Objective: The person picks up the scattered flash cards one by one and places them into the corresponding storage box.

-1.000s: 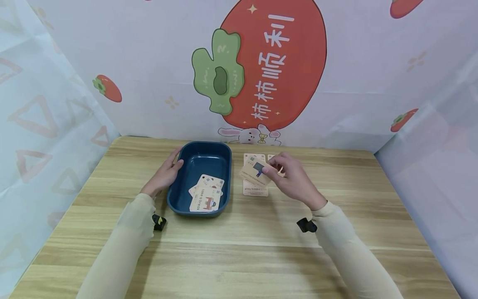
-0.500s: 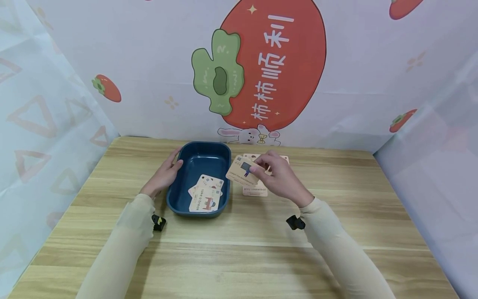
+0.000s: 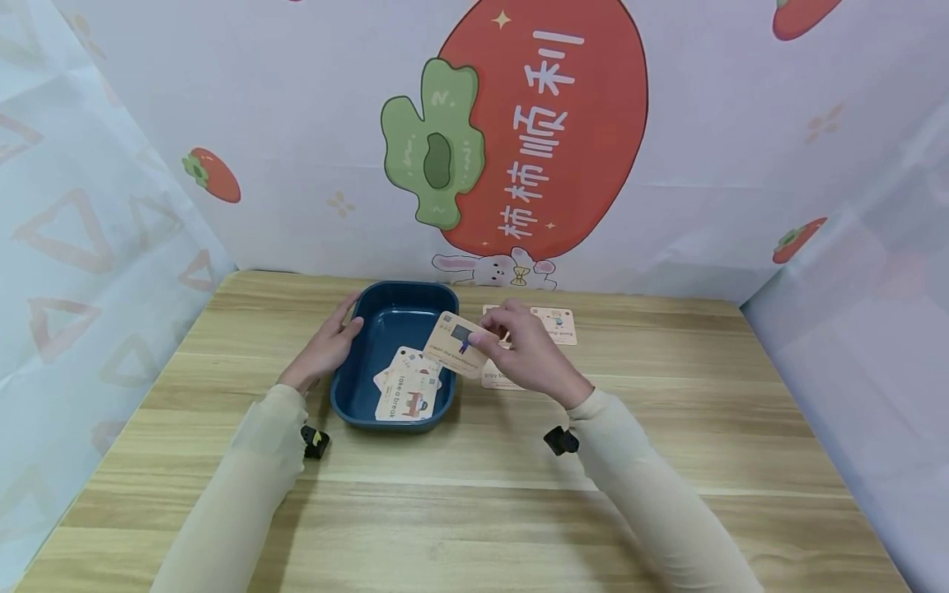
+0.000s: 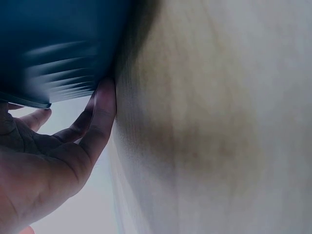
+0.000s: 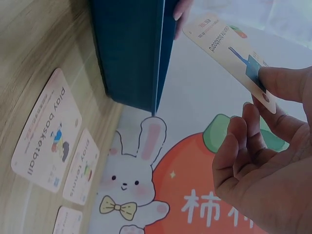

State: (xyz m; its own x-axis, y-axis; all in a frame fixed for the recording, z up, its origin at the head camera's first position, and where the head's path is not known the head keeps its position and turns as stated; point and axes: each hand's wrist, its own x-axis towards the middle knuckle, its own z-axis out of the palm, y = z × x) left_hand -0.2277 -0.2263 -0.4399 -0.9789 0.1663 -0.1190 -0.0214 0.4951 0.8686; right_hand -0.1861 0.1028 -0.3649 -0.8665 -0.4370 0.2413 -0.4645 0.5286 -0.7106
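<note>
My right hand (image 3: 530, 354) pinches a cream flashcard (image 3: 451, 342) between thumb and fingers. A blackboard picture is printed on the card, and the right wrist view also shows this card (image 5: 229, 53) raised and tilted. It hangs over the right rim of a dark blue plastic bin (image 3: 396, 296). Inside the bin lie overlapping cards, the top one a "take a break" card (image 3: 406, 399). My left hand (image 3: 322, 350) rests against the bin's left side. In the left wrist view its fingers (image 4: 104, 105) touch the outer wall low down, near the tabletop.
A "play basketball" card (image 5: 48, 131) and a "play tennis" card (image 5: 82, 168) lie on the wooden table (image 3: 474, 511) right of the bin. Another card (image 3: 558, 325) lies at the back. A printed cloth (image 3: 689, 165) stands behind the table.
My right hand has carried the blackboard card leftward from above the table cards to the bin's right rim, uncovering the card at the back. The left hand and bin have stayed put.
</note>
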